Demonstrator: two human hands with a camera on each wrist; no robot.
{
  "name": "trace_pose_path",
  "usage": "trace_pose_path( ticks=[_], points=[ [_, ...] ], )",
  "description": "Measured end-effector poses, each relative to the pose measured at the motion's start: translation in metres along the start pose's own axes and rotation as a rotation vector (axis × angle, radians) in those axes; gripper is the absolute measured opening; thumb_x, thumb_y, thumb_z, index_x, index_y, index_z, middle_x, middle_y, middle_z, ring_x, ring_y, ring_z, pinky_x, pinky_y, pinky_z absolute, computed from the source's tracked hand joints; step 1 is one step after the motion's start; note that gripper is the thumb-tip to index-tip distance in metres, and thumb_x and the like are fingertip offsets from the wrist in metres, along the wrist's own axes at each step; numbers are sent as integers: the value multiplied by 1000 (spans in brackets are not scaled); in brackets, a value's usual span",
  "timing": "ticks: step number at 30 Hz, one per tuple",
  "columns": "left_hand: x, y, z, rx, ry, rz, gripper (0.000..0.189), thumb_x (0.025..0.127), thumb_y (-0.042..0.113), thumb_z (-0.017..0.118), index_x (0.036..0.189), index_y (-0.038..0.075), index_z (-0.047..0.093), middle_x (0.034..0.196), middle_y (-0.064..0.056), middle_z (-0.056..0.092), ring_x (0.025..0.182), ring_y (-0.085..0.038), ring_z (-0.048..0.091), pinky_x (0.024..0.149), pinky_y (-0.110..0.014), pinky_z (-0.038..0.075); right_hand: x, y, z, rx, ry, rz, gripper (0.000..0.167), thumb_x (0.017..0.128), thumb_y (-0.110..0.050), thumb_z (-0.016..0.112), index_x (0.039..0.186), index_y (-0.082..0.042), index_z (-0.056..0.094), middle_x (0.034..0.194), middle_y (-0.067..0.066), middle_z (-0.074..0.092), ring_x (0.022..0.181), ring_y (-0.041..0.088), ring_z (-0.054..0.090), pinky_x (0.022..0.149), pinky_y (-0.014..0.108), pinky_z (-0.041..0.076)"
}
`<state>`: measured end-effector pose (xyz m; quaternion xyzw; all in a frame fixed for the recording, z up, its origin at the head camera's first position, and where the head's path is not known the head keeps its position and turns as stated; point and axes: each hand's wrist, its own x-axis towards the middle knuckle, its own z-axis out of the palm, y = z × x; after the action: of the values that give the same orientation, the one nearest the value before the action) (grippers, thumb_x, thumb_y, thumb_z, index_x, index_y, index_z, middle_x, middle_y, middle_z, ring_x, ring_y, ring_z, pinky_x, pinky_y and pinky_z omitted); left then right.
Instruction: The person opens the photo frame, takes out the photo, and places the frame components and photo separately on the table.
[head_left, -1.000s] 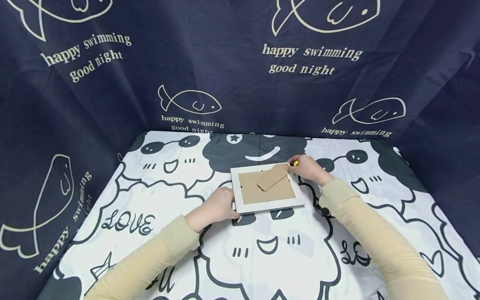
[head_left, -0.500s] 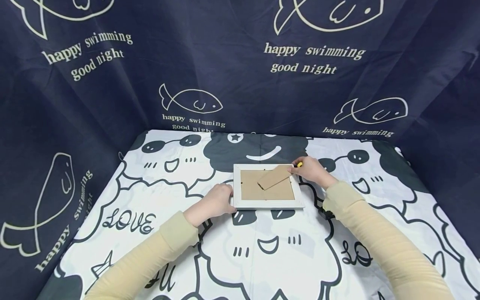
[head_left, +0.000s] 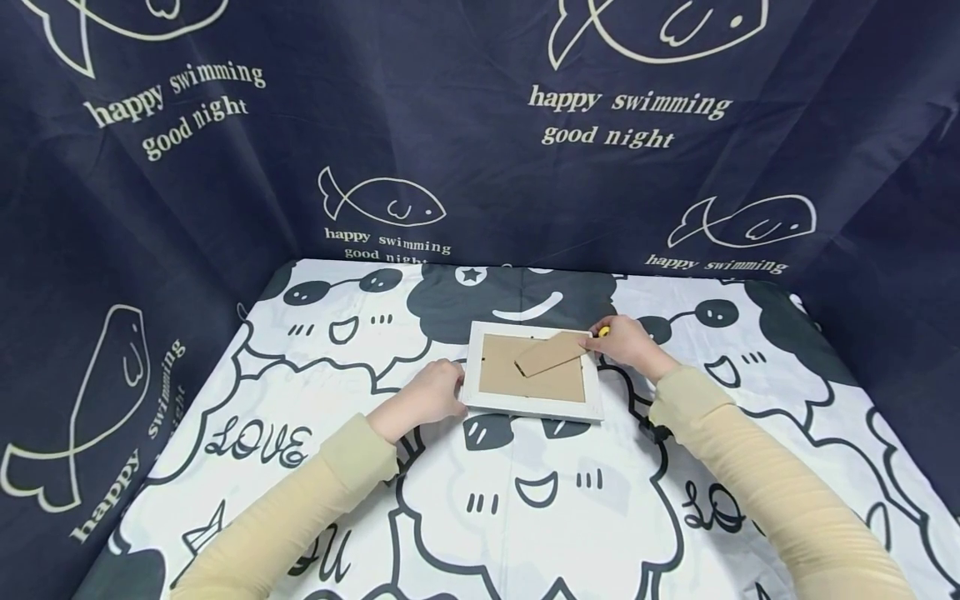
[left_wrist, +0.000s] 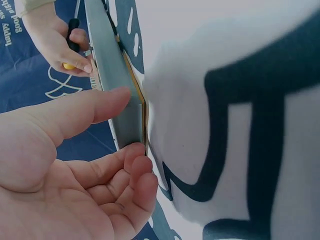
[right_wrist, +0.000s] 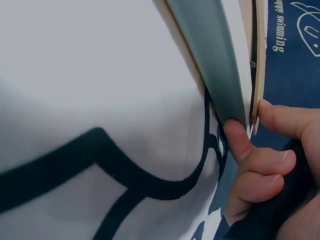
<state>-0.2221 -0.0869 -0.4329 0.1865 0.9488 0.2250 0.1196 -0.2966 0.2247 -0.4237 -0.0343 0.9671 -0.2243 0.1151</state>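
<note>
Picture frame point(head_left: 534, 404) sits back side up on the printed, cloth-covered desk point(head_left: 540, 533), between both hands. Its border is white; a brown backing board point(head_left: 502, 379) fills the opening, and a brown stand point(head_left: 551, 356) lies diagonally across it, running to the far right corner. Right hand point(head_left: 627, 342): I see the thumb on the stand's end and one finger on the frame's side, pinching both at that corner; remaining fingers curl around a black-and-yellow tool point(left_wrist: 73, 35). Left hand point(head_left: 431, 393): fingertips touch the frame's left end, and the thumb overlaps the near edge; I cannot tell whether these fingers grip or merely rest there. Behind the desk, I view a dark blue curtain point(head_left: 480, 125) printed with fish.
</note>
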Motion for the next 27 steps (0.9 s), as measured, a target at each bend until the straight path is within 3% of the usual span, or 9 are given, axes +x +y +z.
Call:
trace_pose_path(
  ticks=[4,12,19,27],
  points=[
    [2,-2,-1,11,0,-3,37,70,12,80,102,-2,67,82,-5,59,74,-17,52,67,-29,49,-3,-1,-1,9,-5,18,35,88,-33,64,96,1,61,74,8,69,71,21,56,59,27,41],
    [6,-5,-4,16,-21,-13,34,72,11,79,101,-2,66,82,-5,57,75,-17,51,67,-29,48,-6,3,-2,55,-32,46,30,88,-33,64,90,-3,59,66,3,66,41,8,44,43,22,36],
    [6,-8,-3,4,-13,13,34,73,10,78,103,-2,66,81,-4,56,73,-16,49,65,-27,47,-7,3,0,57,-28,66,33,88,-33,64,94,-1,58,67,3,66,45,9,46,44,23,37],
    [3,-12,-3,-105,-22,-16,46,76,13,77,116,-4,59,69,0,51,62,-13,46,57,-24,39,-3,8,-1,102,-73,83,36,87,-34,65,99,-1,55,65,1,64,41,7,42,42,22,36]
  ],
)
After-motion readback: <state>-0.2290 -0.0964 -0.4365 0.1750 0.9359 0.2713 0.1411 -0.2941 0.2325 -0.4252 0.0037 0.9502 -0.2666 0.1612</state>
